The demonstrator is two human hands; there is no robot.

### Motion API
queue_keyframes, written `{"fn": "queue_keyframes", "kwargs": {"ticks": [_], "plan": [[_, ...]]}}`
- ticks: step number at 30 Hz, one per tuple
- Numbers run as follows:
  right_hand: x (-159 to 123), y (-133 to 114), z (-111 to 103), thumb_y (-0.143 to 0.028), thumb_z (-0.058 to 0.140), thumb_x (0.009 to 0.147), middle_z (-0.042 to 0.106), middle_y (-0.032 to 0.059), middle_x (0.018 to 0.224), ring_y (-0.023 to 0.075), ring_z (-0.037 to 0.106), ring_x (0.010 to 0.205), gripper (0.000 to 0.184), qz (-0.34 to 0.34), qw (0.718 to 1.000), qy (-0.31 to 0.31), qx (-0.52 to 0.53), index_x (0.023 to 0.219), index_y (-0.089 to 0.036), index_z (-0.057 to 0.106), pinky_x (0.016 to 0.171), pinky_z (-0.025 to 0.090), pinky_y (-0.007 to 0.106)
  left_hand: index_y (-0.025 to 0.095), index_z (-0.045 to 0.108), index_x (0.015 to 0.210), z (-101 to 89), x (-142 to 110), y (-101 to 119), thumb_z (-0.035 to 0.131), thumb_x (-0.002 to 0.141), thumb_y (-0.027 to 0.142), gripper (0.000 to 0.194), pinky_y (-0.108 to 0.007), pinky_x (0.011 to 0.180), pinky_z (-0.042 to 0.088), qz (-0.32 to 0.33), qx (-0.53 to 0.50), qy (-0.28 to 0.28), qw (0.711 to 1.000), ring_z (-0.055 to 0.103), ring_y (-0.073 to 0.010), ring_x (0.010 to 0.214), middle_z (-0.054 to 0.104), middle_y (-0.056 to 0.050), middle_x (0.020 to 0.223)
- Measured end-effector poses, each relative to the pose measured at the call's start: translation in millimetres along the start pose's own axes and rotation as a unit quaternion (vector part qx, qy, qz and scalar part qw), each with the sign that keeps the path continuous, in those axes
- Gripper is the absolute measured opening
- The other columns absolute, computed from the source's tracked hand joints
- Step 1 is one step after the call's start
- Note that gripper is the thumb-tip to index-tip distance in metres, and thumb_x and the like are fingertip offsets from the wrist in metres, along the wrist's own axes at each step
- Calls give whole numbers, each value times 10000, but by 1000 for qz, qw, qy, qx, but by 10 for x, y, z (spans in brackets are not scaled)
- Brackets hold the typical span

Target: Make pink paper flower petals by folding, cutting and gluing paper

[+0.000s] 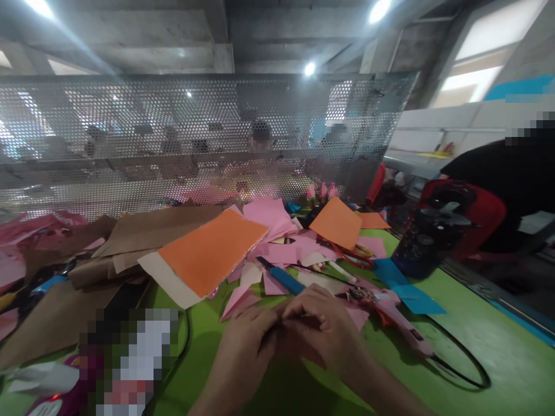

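Note:
My left hand [251, 341] and my right hand [323, 320] meet low in the middle, fingers closed and pinching. Between and below them shows a shaded piece of pink paper [299, 345]; the fingers hide most of it. Just beyond my right hand lies a blue-handled cutter [284, 279], its near end touching or behind the fingers. To the right rests a pink glue gun [401, 318] with a black cord. Pink paper scraps [238, 300] are scattered in front of both hands.
Orange sheets [214, 251] and brown paper [156, 228] pile at the back left. Red-handled scissors [358, 254], a blue strip [407, 289] and a dark bottle [429, 237] stand right. A perforated metal screen [195, 133] rises behind. A person in black [511, 167] sits right.

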State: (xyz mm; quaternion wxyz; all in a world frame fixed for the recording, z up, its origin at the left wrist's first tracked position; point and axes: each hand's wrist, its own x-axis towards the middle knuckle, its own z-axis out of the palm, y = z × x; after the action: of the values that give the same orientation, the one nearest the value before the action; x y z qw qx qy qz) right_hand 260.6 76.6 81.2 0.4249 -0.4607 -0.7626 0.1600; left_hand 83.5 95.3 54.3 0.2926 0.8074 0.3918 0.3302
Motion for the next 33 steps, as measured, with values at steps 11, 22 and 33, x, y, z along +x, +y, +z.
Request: {"fn": "queue_keyframes", "kwargs": {"ticks": [11, 22, 33], "plan": [[24, 63, -170, -113, 466, 859, 695, 51, 1143, 250, 591, 1125, 370, 12, 992, 126, 10, 1116, -283, 672, 948, 454, 409, 181, 631, 731, -45, 17, -43, 637, 803, 493, 321, -207, 615, 356, -191, -345, 129, 910, 478, -142, 712, 550, 10, 750], [1, 28, -34, -67, 561, 813, 700, 50, 848, 239, 599, 846, 273, -62, 992, 110, -22, 914, -261, 723, 754, 457, 373, 179, 720, 862, 37, 27, -73, 633, 807, 489, 326, -222, 661, 391, -167, -344, 72, 921, 530, -164, 776, 642, -18, 845], [2, 14, -37, -150, 584, 856, 690, 31, 814, 226, 585, 813, 189, -77, 986, 118, -85, 831, -264, 733, 759, 397, 370, 158, 702, 769, 28, 22, 49, 667, 789, 455, 300, -241, 709, 377, -194, -394, 57, 897, 506, -166, 785, 627, -24, 794]]}}
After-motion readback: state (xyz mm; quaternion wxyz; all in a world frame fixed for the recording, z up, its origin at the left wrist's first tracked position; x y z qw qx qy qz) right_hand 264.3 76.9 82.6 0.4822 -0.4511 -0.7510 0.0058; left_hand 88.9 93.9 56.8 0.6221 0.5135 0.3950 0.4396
